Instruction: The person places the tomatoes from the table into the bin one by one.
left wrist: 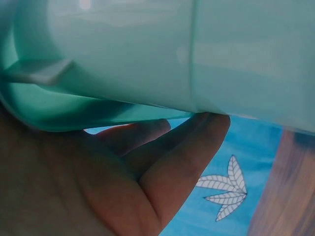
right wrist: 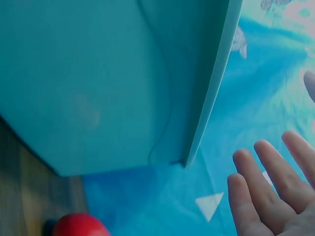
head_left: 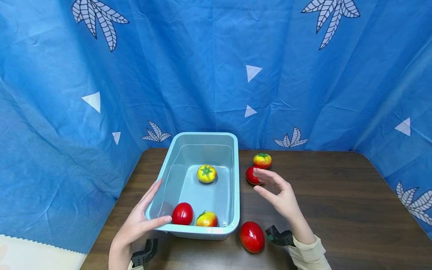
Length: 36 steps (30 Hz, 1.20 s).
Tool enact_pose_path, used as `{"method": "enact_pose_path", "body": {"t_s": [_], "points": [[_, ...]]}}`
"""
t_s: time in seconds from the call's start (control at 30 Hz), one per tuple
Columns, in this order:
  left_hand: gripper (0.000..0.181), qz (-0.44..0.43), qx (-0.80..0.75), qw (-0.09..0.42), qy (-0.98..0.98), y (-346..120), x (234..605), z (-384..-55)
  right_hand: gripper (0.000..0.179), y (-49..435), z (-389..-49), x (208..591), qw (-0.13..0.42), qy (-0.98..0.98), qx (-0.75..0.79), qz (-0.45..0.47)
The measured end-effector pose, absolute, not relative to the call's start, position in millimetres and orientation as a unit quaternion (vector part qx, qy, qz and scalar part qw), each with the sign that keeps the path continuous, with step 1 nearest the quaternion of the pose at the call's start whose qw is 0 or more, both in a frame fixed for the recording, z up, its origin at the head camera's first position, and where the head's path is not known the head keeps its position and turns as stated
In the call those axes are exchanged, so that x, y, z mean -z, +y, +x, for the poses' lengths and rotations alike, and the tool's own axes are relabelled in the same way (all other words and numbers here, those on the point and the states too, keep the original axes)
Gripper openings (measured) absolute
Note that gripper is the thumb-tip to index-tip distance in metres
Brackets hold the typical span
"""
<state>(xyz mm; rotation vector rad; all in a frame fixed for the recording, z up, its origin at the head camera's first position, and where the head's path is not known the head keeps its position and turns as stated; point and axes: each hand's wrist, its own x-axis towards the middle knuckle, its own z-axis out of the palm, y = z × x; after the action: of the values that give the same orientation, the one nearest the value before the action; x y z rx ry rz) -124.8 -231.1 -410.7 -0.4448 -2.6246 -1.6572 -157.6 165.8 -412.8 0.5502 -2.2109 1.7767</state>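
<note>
A light-blue plastic bin (head_left: 233, 221) stands on the table. My left hand (head_left: 140, 215) holds its near left corner, thumb over the front rim and fingers along the left side. In the left wrist view the left fingers (left wrist: 182, 162) meet the bin's outer wall under the rim. Inside lie a yellow toy fruit with a green star-shaped top (head_left: 207, 173), a glossy red oval toy fruit (head_left: 182, 213) and a yellow-red one (head_left: 207, 219). My right hand (head_left: 280, 193), fingers spread and holding nothing, is right of the bin, its fingertips overlapping a red toy fruit (head_left: 252, 176) in the head view.
Behind that red fruit sits a yellow-red toy fruit with a green top (head_left: 262, 160). A larger red oval one (head_left: 252, 237) lies by the bin's near right corner. The brown wooden table (head_left: 347, 210) extends to the right. Blue patterned cloth (head_left: 209, 75) hangs behind and at both sides.
</note>
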Motion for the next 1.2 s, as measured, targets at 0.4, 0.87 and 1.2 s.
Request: {"method": "enact_pose_path", "body": {"t_s": [0.4, 0.87, 1.2], "points": [[0.088, -0.14, 0.528, 0.0, -0.838, -231.9, 411.0, -125.5, 0.039, 172.6, -172.7, 421.2, 0.132, -0.756, -0.637, 0.075], [0.088, -0.142, 0.526, 0.002, -0.839, -231.4, 411.0, -125.2, 0.042, 186.9, -210.7, 476.5, 0.126, -0.748, -0.651, 0.01], [0.088, -0.144, 0.525, 0.003, -0.839, -230.8, 411.1, -125.3, 0.044, 188.7, -224.2, 499.9, 0.152, -0.756, -0.636, -0.008]]}}
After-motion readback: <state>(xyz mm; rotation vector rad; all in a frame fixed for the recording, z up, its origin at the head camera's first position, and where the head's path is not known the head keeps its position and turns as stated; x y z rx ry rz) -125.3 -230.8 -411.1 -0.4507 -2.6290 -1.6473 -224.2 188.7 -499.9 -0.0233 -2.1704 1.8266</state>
